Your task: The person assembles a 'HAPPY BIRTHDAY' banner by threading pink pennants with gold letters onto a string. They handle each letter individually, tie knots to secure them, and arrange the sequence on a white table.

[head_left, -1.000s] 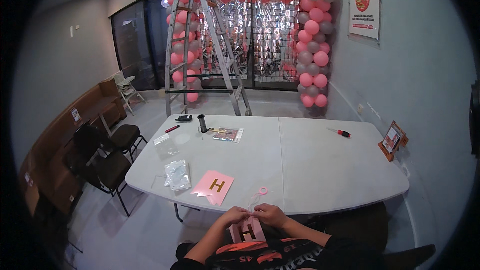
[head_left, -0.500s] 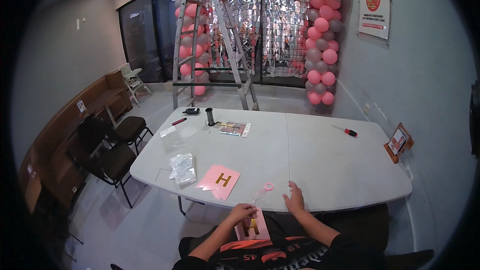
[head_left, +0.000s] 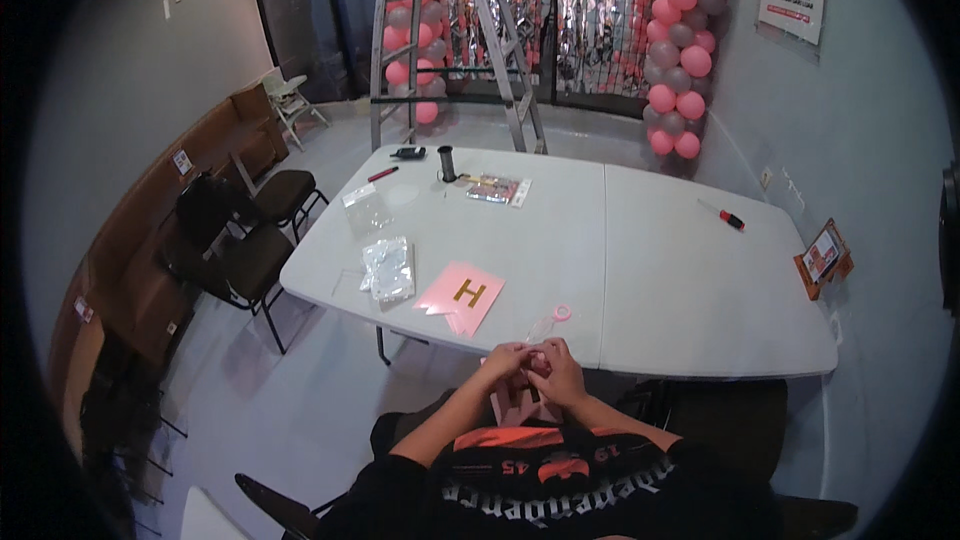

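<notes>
Head cam: my R hand, out over the white rectangular table a sec ago, is back beside my L hand, which pinches the pink gold-marked paper pennant below the near edge; so both hands are at it. R grip: can't tell.

The person wears a black shirt whose loose black sleeves end near the elbows, leaving forearms and both left hand and right hand bare. An orange-red band crosses the front, near a rounded emblem in matching colour, small pale numerals and large, pale grey blackletter-style lettering. The trousers look dark.
</notes>
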A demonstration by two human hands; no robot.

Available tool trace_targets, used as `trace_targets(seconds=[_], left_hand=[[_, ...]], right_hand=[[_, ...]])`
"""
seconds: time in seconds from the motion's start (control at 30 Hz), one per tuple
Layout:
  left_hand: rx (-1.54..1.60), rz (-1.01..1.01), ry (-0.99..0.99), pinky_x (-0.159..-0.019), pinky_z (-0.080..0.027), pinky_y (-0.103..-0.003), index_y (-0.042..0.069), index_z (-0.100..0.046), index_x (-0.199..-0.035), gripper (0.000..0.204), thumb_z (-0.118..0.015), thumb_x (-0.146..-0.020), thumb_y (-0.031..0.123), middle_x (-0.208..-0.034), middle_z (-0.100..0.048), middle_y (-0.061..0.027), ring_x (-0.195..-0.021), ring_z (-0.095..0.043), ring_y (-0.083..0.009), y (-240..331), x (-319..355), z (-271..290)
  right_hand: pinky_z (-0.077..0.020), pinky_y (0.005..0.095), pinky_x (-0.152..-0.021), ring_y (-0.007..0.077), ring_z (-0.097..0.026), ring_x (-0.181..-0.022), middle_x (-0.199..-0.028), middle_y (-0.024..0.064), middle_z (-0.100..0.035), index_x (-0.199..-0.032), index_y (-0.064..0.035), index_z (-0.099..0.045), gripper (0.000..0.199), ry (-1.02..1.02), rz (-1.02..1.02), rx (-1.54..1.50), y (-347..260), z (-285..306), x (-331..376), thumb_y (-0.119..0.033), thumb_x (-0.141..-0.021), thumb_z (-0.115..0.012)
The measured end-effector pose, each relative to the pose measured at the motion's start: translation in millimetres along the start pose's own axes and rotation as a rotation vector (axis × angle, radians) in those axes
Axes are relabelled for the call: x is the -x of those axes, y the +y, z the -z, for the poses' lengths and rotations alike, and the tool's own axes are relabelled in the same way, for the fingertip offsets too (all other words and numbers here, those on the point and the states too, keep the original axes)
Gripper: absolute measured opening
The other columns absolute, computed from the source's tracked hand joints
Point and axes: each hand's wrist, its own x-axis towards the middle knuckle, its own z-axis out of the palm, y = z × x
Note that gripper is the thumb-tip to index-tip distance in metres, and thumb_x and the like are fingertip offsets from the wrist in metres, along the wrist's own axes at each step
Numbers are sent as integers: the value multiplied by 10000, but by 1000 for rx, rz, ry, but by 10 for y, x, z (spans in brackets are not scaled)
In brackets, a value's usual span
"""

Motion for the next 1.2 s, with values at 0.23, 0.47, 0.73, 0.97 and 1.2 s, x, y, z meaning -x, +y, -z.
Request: trace_targets(seconds=[0.23,0.47,0.73,0.97,1.2], left_hand=[[175,208,-120,-553,-467,-298,50,-617,-963,361,-411,-926,345,-843,-632,-60,-617,-558,-170,-16,-46,46],[263,222,-118,-574,-458,-253,67,-606,-965,340,-445,-916,363,-811,-622,-43,-642,-555,-128,117,61,38],[20,88,1,-633,-480,-240,-7,-565,-1038,276,-490,-921,232,-953,-663,-86,-705,-622,-142,189,168,-11],[-5,96,13,-664,-493,-247,-20,-586,-1007,243,-528,-906,193,-865,-670,-88,-779,-640,-137,167,169,-16],[-41,51,-20,-687,-484,-238,-22,-565,-1099,364,-563,-893,278,-861,-664,-76,-821,-631,-112,215,189,-94]], right_hand=[[-398,400,-838,333,-513,-967,-971,142,-552,-1044,-62,-550,316,10,204,24,91,19,-33,-185,-764,-630],[-431,225,-580,88,-526,-642,-773,26,-598,-1069,-7,-535,231,-295,-356,-598,127,-137,91,-62,-850,-582],[-466,233,-591,85,-575,-637,-725,50,-638,-907,17,-647,140,-464,-406,-361,184,287,90,-81,-808,-635],[-467,284,-616,161,-583,-638,-725,88,-641,-849,-11,-674,114,-421,-172,-94,157,728,-19,-67,-753,-654],[-458,284,-630,178,-592,-659,-763,99,-650,-822,-24,-690,129,-318,-250,-124,155,618,-148,-118,-736,-671]])
